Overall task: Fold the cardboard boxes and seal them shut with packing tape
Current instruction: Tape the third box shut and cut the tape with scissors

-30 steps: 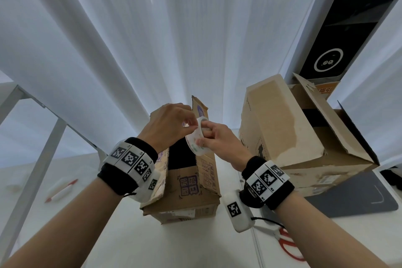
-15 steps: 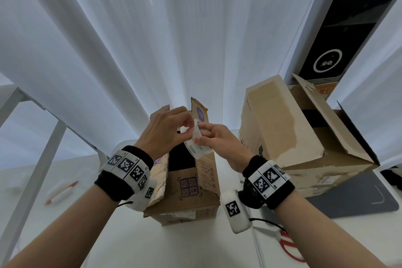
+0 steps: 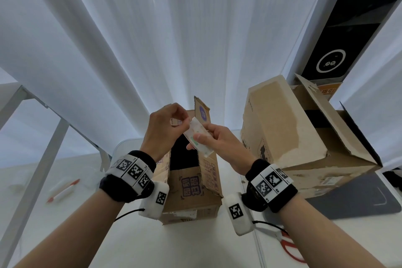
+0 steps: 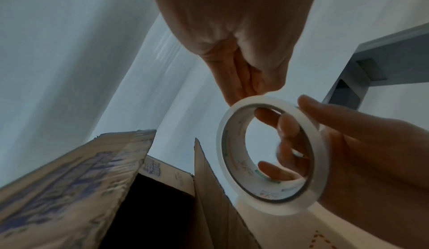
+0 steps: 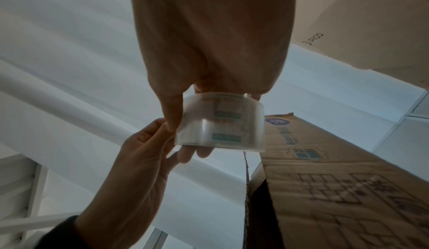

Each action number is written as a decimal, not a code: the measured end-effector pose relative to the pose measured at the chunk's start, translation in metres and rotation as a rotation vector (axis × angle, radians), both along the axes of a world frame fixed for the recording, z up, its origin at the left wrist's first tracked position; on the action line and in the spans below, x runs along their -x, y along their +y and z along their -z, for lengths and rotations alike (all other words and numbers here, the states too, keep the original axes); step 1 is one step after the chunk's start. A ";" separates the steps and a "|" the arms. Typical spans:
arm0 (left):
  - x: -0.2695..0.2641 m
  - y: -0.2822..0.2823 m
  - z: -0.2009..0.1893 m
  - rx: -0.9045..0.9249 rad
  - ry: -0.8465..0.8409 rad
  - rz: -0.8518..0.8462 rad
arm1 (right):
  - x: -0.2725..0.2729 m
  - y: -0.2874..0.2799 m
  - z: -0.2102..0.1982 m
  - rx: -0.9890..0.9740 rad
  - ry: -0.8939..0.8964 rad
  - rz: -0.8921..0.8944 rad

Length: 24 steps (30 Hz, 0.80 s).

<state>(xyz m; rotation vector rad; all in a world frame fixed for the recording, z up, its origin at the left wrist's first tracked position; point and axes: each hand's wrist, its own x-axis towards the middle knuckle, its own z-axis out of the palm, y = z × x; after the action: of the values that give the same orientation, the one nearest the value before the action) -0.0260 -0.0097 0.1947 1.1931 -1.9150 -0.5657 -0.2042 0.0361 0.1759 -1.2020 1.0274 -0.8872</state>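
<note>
White curtain (image 3: 152, 39), wrist-view tape roll (image 4: 271, 153) hollow

white table (image 3: 191, 243) with two open cardboard boxes (image 3: 193, 191), red scissors (image 3: 290, 248), grey mat (image 3: 356, 202)

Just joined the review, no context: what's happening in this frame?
A person is prepping tape for boxing. The right hand holds a roll of clear packing tape above the small open cardboard box, while the left hand picks at the roll's rim, probably hunting for the tape end. The box flaps stand open, nothing taped yet. A larger open box sits to the right, red-handled scissors nearby.
</note>
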 end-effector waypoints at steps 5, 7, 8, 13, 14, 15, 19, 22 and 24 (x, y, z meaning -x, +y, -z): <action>-0.004 -0.003 0.007 0.020 -0.100 0.060 | 0.002 -0.001 0.004 0.039 0.075 0.037; -0.007 -0.005 0.009 0.000 -0.133 0.083 | 0.002 0.001 0.006 0.044 0.081 0.047; -0.008 -0.006 0.010 -0.016 -0.142 0.092 | 0.002 0.001 0.007 0.044 0.079 0.050; -0.011 -0.004 0.001 -0.172 -0.041 0.144 | 0.004 0.002 0.010 0.068 0.070 0.047; -0.011 -0.004 -0.002 -0.202 -0.018 0.148 | 0.004 0.002 0.011 0.074 0.075 0.043; -0.010 -0.005 -0.004 -0.225 -0.011 0.143 | 0.004 0.002 0.012 0.080 0.083 0.038; -0.005 -0.008 -0.005 -0.251 -0.073 0.086 | -0.002 -0.001 0.015 0.124 0.164 0.058; -0.001 -0.009 -0.005 -0.239 -0.142 0.066 | -0.004 -0.006 0.017 0.169 0.225 0.074; 0.001 -0.010 -0.007 -0.250 -0.187 0.057 | -0.004 -0.007 0.017 0.181 0.250 0.079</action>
<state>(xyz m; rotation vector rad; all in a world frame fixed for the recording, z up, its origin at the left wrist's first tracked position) -0.0271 -0.0194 0.2016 1.3936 -2.0866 -0.7654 -0.2004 0.0288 0.1587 -1.4598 1.2218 -0.9222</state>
